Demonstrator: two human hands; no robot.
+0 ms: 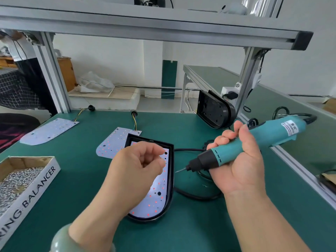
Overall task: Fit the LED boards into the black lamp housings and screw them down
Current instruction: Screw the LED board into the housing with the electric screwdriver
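A black lamp housing (172, 179) lies on the green mat in front of me with a white LED board (156, 197) seated inside it. My left hand (134, 171) hovers over the housing, its thumb and forefinger pinching what looks like a small screw. My right hand (241, 160) grips a teal electric screwdriver (283, 131); its bit points left and ends just right of the housing's rim. A loose LED board (111, 144) with wires lies behind the housing, and another LED board (49, 131) sits far left. A second black housing (214, 110) stands on edge at the back right.
A cardboard box of screws (18, 180) sits at the left front. The screwdriver's black cable (190, 196) loops on the mat right of the housing. Aluminium frame posts (52, 73) rise at both back corners and a rail crosses overhead. A socket block (229, 93) hangs on the right post.
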